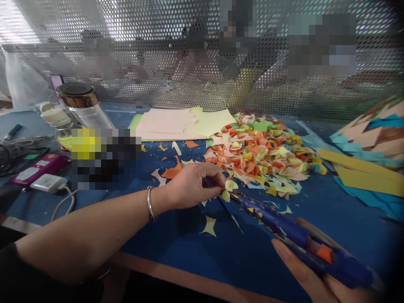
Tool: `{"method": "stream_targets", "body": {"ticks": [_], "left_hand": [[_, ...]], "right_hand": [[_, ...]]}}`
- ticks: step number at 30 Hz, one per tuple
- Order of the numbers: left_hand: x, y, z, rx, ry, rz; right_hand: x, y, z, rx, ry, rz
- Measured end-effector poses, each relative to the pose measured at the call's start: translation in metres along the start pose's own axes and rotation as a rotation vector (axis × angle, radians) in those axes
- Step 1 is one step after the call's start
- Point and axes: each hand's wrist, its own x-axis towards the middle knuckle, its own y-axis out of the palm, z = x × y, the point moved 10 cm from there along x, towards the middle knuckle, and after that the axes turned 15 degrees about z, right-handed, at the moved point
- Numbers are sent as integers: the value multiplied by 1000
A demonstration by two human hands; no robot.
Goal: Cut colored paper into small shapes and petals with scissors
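My left hand (198,185), with a silver bangle (150,203) at the wrist, pinches a small pale-yellow folded paper petal piece (230,186). A thin blue stick (232,214) runs under or through these fingers; I cannot tell if it is gripped. In my right hand (299,269) lies a thick blue pen-shaped tool (280,223) with an orange part in its slot. Its narrow metal tip meets or nearly meets the paper piece, and scraps of paper cling to its body. A pale-yellow four-pointed paper scrap (209,226) lies below my left hand.
A heap of coloured paper pieces (259,155) spreads beyond my hands, with stacked paper sheets (164,122) behind. Layered paper work (372,139) stands right. On the left are jars (91,113), a magenta box (41,168) and a white charger (49,183). A perforated metal screen (176,75) closes the back.
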Motion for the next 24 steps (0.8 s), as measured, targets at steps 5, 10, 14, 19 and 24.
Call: {"method": "stream_targets", "body": {"ticks": [5, 10, 14, 19, 24], "left_hand": [[0, 0, -1, 6, 11, -4], [0, 2, 0, -11, 6, 9], [0, 2, 0, -5, -7, 14], [1, 2, 1, -6, -16, 30], [2, 1, 2, -7, -32, 33]], "right_hand": [[1, -5, 5, -35, -51, -17], [1, -2, 5, -51, -56, -1], [-1, 1, 0, -4, -12, 10], [-4, 2, -2, -9, 1, 2], [-10, 5, -2, -74, -62, 3]]}}
